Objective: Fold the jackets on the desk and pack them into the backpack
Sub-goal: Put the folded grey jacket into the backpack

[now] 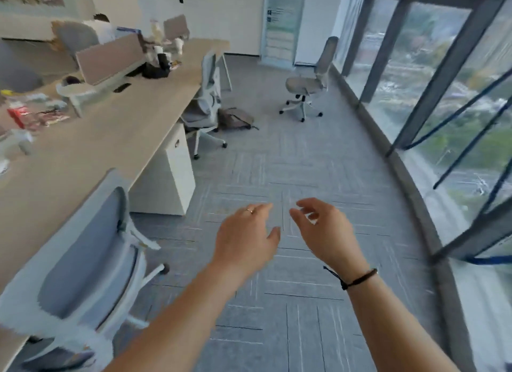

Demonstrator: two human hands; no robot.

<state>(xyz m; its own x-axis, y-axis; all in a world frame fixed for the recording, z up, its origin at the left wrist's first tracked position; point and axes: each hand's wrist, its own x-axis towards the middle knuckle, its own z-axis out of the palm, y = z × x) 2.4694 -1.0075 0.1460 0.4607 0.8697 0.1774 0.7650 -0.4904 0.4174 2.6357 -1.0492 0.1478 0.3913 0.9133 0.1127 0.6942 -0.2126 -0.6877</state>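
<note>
You get bright, even daylight from the windows (432,75) on your right, with soft shadows on the carpet (291,161). The wide lens bends the edges, the far table (91,138) clutter is smeared, and the nearest chair (83,249) shows ragged outlines.

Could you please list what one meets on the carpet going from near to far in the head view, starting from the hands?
Left hand and right hand, both empty → white drawer pedestal under the desk → backpack on the floor → grey office chair near the window.
</note>
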